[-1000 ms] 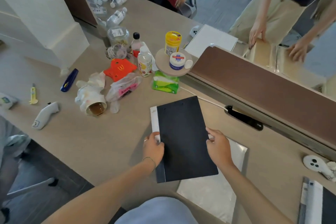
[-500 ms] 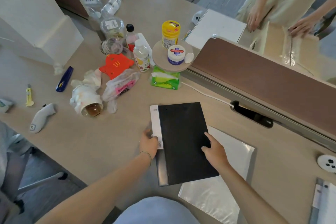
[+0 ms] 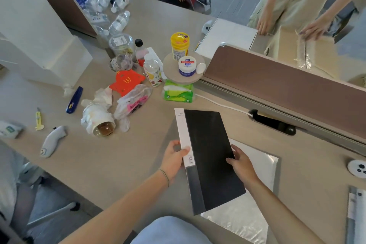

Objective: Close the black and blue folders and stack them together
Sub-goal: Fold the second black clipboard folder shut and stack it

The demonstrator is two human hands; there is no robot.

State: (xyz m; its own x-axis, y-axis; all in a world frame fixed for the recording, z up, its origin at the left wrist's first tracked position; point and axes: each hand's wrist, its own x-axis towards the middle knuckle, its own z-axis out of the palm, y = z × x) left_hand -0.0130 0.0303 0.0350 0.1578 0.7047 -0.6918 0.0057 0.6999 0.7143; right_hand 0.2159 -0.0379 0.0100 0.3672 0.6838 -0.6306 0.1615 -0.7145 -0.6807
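Note:
The black folder (image 3: 210, 156) is closed, with a white label strip along its spine, and tilts up off the table. My left hand (image 3: 174, 159) grips the spine edge, thumb on the white strip. My right hand (image 3: 240, 162) holds the folder's right edge, fingers on the cover. Under the folder lies a clear plastic sleeve sheet (image 3: 251, 210) flat on the table. At the far right edge another folder (image 3: 356, 216) shows only partly; its colour is hard to tell.
Left of the folder lies clutter: a tipped cup in wrapping (image 3: 99, 123), a plastic bag (image 3: 132, 103), a green tissue pack (image 3: 178, 93), bottles and jars. A brown divider (image 3: 277, 81) runs along the right. Another person's hands (image 3: 263, 24) rest on a box beyond it.
The folder has been lifted and its far end tipped up. My left thumb has come onto the white spine strip, and my right hand has shifted to the right edge.

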